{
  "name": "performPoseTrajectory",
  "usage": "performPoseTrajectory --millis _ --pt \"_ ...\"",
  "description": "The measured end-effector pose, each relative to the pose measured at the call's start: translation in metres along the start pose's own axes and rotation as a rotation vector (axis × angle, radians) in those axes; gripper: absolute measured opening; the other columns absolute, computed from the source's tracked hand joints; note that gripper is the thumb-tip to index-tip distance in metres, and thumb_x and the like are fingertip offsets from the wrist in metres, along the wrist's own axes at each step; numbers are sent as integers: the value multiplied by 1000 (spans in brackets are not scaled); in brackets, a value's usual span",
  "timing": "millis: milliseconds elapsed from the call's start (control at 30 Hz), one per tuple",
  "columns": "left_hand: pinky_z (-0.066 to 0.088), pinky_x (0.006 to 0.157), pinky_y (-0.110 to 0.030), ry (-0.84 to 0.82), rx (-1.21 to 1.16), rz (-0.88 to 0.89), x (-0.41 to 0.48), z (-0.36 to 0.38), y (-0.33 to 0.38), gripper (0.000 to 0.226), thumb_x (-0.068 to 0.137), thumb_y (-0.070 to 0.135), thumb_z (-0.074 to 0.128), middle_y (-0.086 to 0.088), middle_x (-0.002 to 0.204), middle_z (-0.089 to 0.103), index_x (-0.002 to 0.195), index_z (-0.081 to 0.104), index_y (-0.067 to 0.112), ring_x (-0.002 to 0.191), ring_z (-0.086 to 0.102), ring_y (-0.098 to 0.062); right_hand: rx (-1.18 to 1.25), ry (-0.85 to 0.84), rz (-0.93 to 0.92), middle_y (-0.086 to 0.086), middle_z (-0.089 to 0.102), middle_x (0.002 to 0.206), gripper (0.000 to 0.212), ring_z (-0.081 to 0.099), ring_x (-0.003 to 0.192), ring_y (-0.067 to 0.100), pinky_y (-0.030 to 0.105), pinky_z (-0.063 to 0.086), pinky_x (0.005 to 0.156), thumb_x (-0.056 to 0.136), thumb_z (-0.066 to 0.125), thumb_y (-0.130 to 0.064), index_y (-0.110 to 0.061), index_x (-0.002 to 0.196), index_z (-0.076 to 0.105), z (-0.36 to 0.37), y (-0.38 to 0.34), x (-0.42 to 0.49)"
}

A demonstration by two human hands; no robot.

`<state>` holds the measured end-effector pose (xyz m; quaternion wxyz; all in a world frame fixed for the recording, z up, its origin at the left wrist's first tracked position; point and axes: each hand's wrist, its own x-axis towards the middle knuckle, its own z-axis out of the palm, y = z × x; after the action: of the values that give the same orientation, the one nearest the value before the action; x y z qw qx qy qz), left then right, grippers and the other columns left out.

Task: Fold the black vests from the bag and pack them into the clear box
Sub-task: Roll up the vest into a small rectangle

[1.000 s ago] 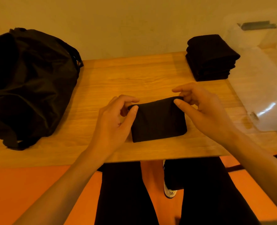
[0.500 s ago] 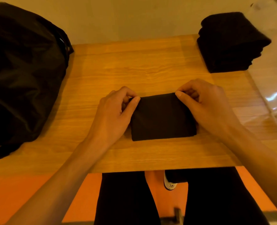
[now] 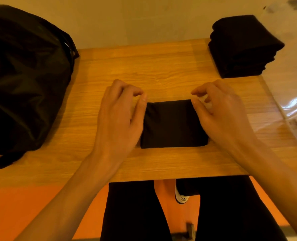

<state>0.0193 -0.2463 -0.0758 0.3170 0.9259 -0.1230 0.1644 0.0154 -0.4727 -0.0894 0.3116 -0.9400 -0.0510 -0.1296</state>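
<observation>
Folded vest (image 3: 174, 124), mid-table (image 3: 161, 66): left hand (image 3: 119, 115) and right hand (image 3: 222, 113) pinching its end edges; square corners evenly and press creases flat before adding to stack (image 3: 239, 47).

Wooden table (image 3: 161, 70), light grain, far edge vs. plain beige wall (image 3: 144, 20). Orange floor (image 3: 31, 206) below near edge. Warm yellowish light thru-out; soft shadows on tabletop.
</observation>
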Motion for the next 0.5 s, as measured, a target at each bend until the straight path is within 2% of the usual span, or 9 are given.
performPoseTrajectory --millis 67,100,167,233,300,500 --pt "41 104 -30 -117 56 110 -10 2 14 42 108 36 37 -1 134 56 135 59 12 123 51 -15 -112 12 -187 5 61 124 32 56 115 21 39 47 96 103 51 -30 -12 126 62 -1 -10 -3" --pt "33 115 -31 -219 91 126 -16 5 19 51 109 41 30 -2 150 49 147 49 12 138 42 -15 -161 -26 -272 6 60 132 39 53 125 23 40 44 102 103 46 -33 -12 133 60 -1 -14 -5" --pt "8 126 -28 -395 139 114 -24 15 20 66 107 52 13 1 169 18 162 21 16 155 10 -9 -281 -181 -344 6 47 153 55 37 145 21 38 30 118 106 31 -42 -12 149 46 4 -19 -10" --pt "-2 127 -31 -455 208 117 -28 22 9 73 103 59 3 3 171 -5 163 1 18 155 -11 -6 -394 -326 -312 5 23 166 69 11 155 15 35 10 126 105 12 -53 -13 160 23 11 -16 -16" --pt "-3 128 -36 -475 267 110 -27 26 -3 76 99 63 -1 4 169 -16 162 -10 20 153 -20 -5 -429 -378 -265 3 6 169 74 -5 155 10 35 0 127 103 2 -58 -14 162 8 17 -7 -22" --pt "-5 127 -38 -507 347 58 -25 20 -21 79 95 67 -3 7 169 -18 161 -16 24 153 -21 -6 -416 -376 -198 -1 -8 169 75 -15 153 7 38 -3 127 100 -2 -58 -15 162 -3 18 -2 -25"
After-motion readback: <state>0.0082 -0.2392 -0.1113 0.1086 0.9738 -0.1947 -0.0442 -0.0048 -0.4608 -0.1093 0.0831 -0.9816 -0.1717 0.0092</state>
